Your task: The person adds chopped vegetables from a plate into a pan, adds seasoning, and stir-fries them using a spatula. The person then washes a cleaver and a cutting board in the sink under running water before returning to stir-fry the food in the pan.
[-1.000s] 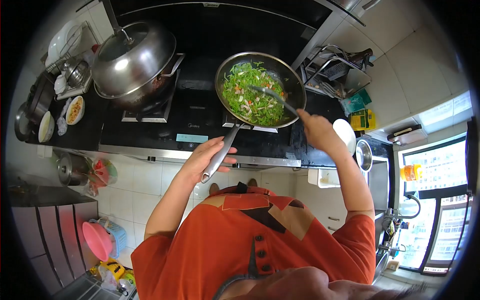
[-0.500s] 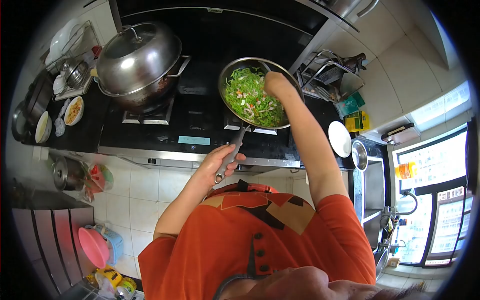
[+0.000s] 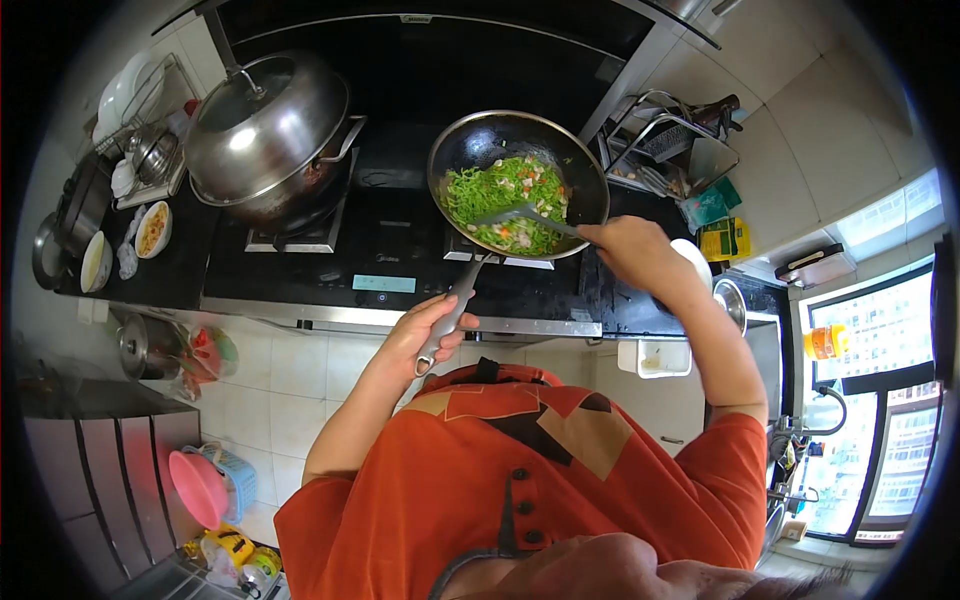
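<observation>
A dark frying pan [image 3: 490, 140] sits over the right burner. Its grey handle points toward me, and my left hand [image 3: 428, 330] is wrapped round it. Chopped green vegetables [image 3: 500, 190] with bits of orange and pale pieces lie in the near part of the pan, leaving the far part of its base bare. My right hand [image 3: 640, 255], beyond the pan's right rim, is closed on a dark grey spatula [image 3: 535, 216]. The spatula's blade reaches into the greens from the right; its tip is partly among them.
A big domed-lid wok [image 3: 270, 140] stands on the left burner. Two bowls of food, one a white bowl [image 3: 152, 230], sit at the counter's left. A utensil rack [image 3: 670, 140] is right of the pan, and a white plate [image 3: 692, 258] lies behind my right forearm.
My right hand has moved from over the pan's far right side to outside its near right rim, bringing the spatula round. The greens have been gathered toward the near side. My left hand stays on the handle.
</observation>
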`<state>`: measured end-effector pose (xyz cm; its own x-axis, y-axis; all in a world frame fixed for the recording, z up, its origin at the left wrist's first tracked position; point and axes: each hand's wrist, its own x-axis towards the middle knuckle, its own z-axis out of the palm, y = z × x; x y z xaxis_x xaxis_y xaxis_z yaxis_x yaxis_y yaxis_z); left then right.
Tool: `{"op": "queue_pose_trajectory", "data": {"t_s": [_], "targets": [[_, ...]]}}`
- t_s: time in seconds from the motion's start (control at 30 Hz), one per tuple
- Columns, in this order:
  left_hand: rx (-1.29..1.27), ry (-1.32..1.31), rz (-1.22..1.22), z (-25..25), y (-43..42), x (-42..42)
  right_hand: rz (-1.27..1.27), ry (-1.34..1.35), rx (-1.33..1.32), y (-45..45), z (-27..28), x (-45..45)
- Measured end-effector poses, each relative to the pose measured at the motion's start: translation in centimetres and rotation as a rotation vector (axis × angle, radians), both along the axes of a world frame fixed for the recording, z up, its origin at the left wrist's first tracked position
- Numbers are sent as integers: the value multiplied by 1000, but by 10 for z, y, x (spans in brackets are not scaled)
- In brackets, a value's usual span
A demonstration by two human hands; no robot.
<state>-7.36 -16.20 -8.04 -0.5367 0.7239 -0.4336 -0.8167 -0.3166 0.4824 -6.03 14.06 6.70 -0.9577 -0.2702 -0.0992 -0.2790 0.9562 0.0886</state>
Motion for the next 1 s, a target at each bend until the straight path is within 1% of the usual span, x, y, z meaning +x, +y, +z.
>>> {"op": "queue_pose_trajectory", "data": {"t_s": [0.1,0.17,0.2,0.27,0.33,0.37,0.4,0.47,0.5,0.57,0.6,0.67,0.73,0.77,0.8,0.87,0.9,0.93,1.0], "targets": [[-9,-9,-9,3,0,0,-34,-70,25,-1,51,29],[-12,-4,-8,5,0,1,-123,-177,136,-7,69,43],[-6,6,-10,6,1,0,-131,-178,133,-6,61,41],[1,6,-22,8,2,1,-38,-37,89,1,24,27],[20,-3,-14,4,1,1,27,29,188,15,-11,-3],[24,-17,-6,3,1,1,17,53,192,23,-12,-13],[14,-24,13,4,2,2,6,94,129,36,-8,-18],[26,-34,13,6,2,2,-74,-6,84,28,51,-1],[37,-28,19,6,2,3,-107,-76,118,27,70,7],[20,-20,24,8,3,4,-163,-180,162,20,87,18],[19,-17,26,8,2,4,-162,-177,161,22,75,15],[23,-35,26,4,3,4,62,29,135,32,26,4],[31,-42,20,2,4,5,-27,-42,235,26,-2,-29],[35,-53,22,2,3,4,-20,-12,184,34,-7,-40],[34,-50,30,1,2,3,10,16,72,40,0,-41],[67,-39,23,-1,2,3,-71,-137,59,29,47,-27],[61,-36,16,-2,1,3,-64,-185,98,22,66,-17],[58,-43,17,-2,1,3,-63,-193,96,16,74,-9],[77,-42,20,0,2,3,24,-283,58,1,79,-2]]}}
